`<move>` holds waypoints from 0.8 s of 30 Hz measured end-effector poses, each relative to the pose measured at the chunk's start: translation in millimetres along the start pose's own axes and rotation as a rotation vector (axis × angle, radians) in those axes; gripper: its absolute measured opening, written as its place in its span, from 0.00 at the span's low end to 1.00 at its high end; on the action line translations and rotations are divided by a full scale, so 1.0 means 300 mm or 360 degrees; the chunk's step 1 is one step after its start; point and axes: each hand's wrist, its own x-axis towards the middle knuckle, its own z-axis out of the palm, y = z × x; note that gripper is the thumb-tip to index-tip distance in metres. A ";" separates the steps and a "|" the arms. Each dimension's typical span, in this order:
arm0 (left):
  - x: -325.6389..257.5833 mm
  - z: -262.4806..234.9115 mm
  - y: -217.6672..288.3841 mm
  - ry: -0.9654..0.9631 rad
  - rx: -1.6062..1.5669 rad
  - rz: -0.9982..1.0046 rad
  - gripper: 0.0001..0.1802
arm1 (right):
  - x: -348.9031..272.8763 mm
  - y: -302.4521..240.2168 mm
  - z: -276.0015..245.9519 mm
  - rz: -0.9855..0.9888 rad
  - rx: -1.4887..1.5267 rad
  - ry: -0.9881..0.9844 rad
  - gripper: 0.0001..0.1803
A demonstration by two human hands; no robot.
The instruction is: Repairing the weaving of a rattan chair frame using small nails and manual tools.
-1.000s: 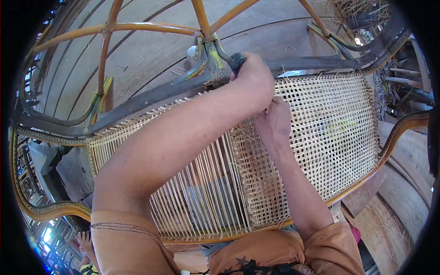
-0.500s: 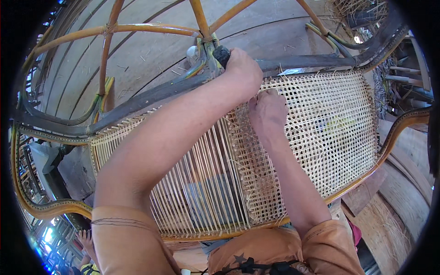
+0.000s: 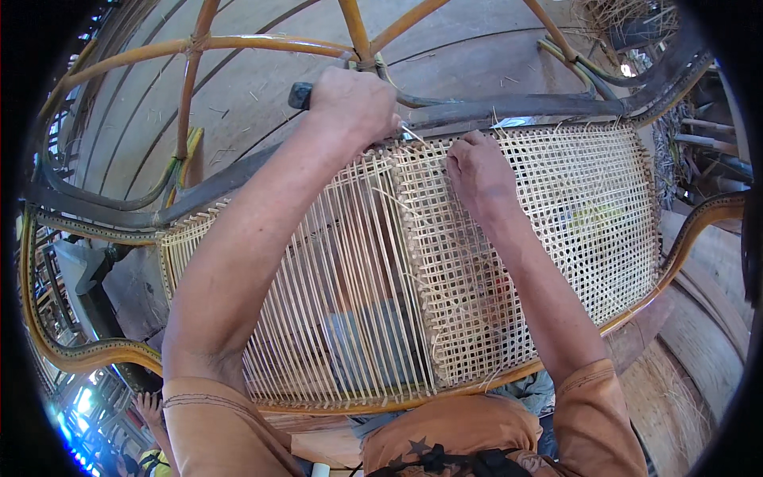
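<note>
Both near cane panel (image 3: 576, 199) edge, apart | left hand (image 3: 354, 103) grips dark-handled tool (image 3: 300, 95) | right hand (image 3: 482, 168) curled, hold unclear

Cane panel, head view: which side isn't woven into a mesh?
The left section, partly hidden by the left forearm: its pale strands run mostly parallel, with long gaps. The right section, behind the right hand, is cross-woven.

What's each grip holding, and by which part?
Left grip: a black-handled tool, by its handle. Right grip, at the pale woven cane panel: any hold can't be told.
</note>
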 end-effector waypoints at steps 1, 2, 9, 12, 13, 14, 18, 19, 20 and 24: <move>-0.005 0.002 -0.005 0.0006 -0.0023 -0.0032 0.21 | 0.001 0.005 0.011 0.0004 0.0001 -0.0004 0.03; -0.010 0.003 -0.010 0.0013 -0.0046 -0.0063 0.22 | 0.003 0.014 0.028 0.0055 0.0062 0.0005 0.04; -0.042 0.009 -0.060 0.0085 -0.0048 -0.0081 0.24 | 0.061 -0.008 0.014 0.0356 -0.0063 -0.0263 0.08; -0.073 -0.068 -0.013 0.0070 -0.0054 -0.0114 0.24 | 0.078 0.060 -0.028 0.0519 0.0993 -0.0318 0.11; -0.092 -0.106 0.028 0.0028 -0.0034 -0.0025 0.24 | 0.075 0.025 -0.080 0.0763 0.1449 -0.0306 0.15; -0.098 -0.120 0.051 -0.0013 -0.0016 0.0067 0.24 | 0.074 -0.007 -0.103 0.0691 0.1492 -0.0316 0.14; -0.063 -0.118 0.027 0.0044 -0.0059 -0.0004 0.23 | 0.054 -0.064 -0.066 0.0659 0.1661 -0.0304 0.14; -0.058 -0.118 0.033 0.0001 -0.0064 0.0031 0.22 | 0.052 -0.065 -0.068 0.0657 0.1661 -0.0301 0.14; -0.050 -0.114 0.040 -0.0043 -0.0070 0.0066 0.20 | 0.049 -0.061 -0.072 0.0762 0.1499 -0.0350 0.14; 0.027 -0.037 0.071 -0.0113 0.0036 0.0150 0.15 | 0.005 -0.050 -0.053 0.0943 0.1064 -0.0456 0.18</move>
